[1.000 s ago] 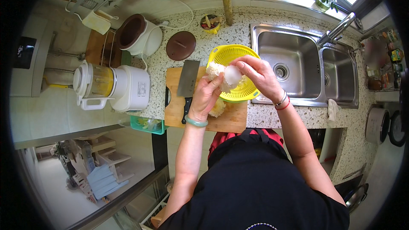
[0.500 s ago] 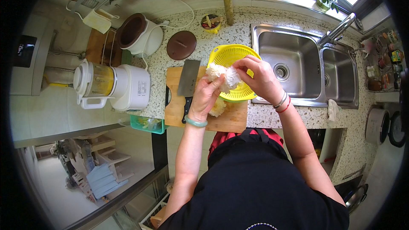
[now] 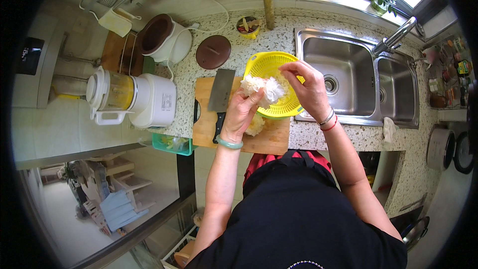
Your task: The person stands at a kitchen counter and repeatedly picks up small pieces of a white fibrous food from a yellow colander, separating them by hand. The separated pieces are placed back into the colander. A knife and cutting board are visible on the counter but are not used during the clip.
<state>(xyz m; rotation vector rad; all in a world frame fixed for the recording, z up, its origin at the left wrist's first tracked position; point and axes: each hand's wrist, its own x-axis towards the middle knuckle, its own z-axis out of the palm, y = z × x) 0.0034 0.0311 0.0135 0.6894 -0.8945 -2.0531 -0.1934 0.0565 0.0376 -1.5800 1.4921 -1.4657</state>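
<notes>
My left hand (image 3: 240, 115) is closed around a white, ruffled snow fungus (image 3: 269, 91), held up over the near left part of a yellow colander (image 3: 259, 60). My right hand (image 3: 309, 87) is above the colander's right side, apart from the fungus, thumb and fingers pinched together; what lies between the fingertips is too small to make out. Under the left hand, a yellowish ruffled piece (image 3: 255, 125) rests on the wooden cutting board (image 3: 269, 142). A cleaver (image 3: 221, 92) lies on the board left of that hand, its black handle toward me.
A double steel sink (image 3: 343, 60) with a tap (image 3: 396, 35) is at the right. To the left stand a blender (image 3: 114, 94) and a white pot (image 3: 177, 45), with a brown lid (image 3: 213, 52) nearby. A small yellow bowl (image 3: 249, 28) sits behind the colander; a green bin (image 3: 172, 144) hangs at the counter's edge.
My right hand has drawn back from the snow fungus, a little to the right and down, leaving a gap. My left hand still holds the fungus in nearly the same place.
</notes>
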